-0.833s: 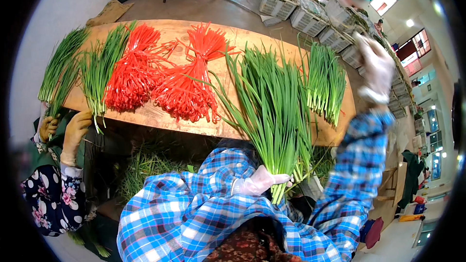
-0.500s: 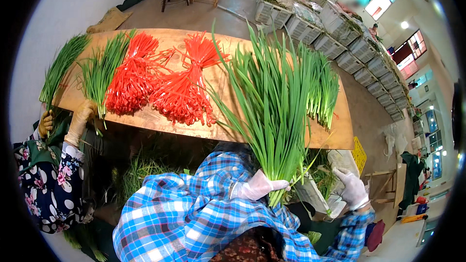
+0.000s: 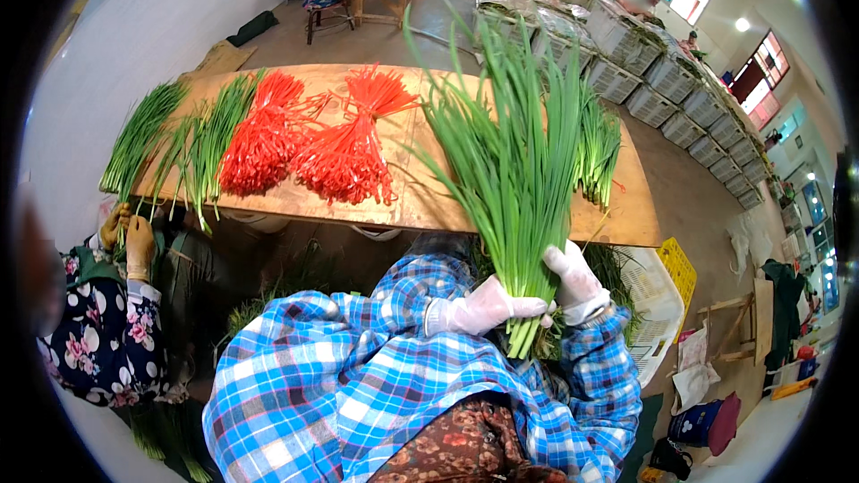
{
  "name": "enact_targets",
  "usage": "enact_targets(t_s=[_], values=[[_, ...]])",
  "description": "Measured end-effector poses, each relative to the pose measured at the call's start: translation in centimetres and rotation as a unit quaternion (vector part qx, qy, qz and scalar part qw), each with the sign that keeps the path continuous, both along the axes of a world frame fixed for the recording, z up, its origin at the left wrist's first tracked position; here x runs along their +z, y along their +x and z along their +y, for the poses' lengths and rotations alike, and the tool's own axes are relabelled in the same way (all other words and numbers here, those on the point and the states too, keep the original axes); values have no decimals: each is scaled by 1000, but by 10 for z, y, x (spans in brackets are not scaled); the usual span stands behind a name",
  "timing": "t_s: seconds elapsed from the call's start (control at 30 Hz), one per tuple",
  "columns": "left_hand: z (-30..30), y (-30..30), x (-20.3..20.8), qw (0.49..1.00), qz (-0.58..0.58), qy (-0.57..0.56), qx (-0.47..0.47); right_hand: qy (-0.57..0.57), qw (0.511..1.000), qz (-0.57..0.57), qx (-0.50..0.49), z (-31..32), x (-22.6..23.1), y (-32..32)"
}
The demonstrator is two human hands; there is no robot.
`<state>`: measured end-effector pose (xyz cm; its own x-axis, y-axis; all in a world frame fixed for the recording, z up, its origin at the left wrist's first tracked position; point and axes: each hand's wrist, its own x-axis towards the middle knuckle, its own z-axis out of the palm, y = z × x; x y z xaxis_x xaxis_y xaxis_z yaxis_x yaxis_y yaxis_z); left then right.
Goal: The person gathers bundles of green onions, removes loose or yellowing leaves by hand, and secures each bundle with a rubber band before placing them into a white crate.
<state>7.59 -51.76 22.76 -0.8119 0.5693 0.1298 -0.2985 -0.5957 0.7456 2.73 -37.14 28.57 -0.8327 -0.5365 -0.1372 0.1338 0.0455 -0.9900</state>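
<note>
While gripped, chive bunch (image 3: 510,170) upright.

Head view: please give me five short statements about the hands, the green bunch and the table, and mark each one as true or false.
1. Both gloved hands, the left hand and the right hand, close around the base of one bunch of green stalks. True.
2. The bunch lies flat on the wooden table. False: it is held upright, above the table's near edge.
3. Two bundles of red ties lie on the table. True.
4. The ties are blue. False: they are red.
5. A second person in a flowered sleeve is at the left end of the table. True.
</note>
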Motion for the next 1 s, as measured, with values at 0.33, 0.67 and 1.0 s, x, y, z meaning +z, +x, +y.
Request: enact_targets(t_s=[0.33, 0.67, 1.0], values=[[11, 5, -21, 939, -235, 142, -205, -20, 977, -195, -84, -14, -12, 10], [-9, -2, -36, 950, -252, 128, -136, -4, 970, -193, -147, -4, -39, 34], [-18, -22, -40, 966, -235, 103, 38, -10, 989, -63, -132, -19, -59, 45]])
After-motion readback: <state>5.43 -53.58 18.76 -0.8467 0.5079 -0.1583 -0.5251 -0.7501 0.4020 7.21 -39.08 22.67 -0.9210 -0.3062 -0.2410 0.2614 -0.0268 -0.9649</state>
